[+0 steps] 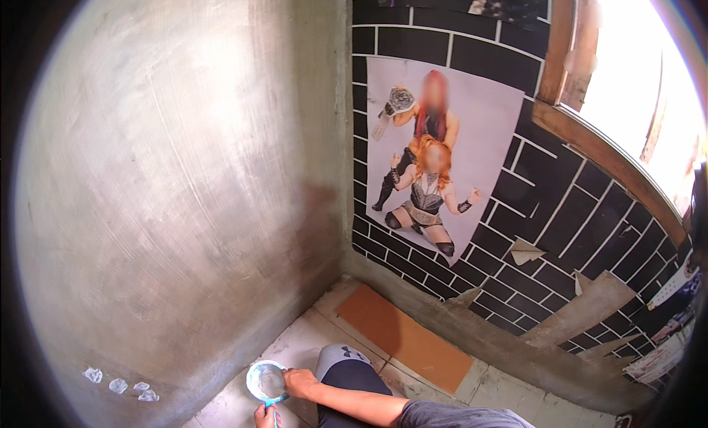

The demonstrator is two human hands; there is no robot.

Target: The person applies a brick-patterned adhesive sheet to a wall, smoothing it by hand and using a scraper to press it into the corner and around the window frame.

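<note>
Dipper [267, 381], round with a pale blue rim, sat just beyond the left hand [265, 416], whose fingers curled around its blue handle [271, 404]. Right hand [301, 384] met the rim's right side; whether its fingers pinched there, I could not tell.

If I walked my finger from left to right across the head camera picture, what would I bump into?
White blobs → round white-and-blue dish → the person's right hand → orange-brown board → bright window.
</note>
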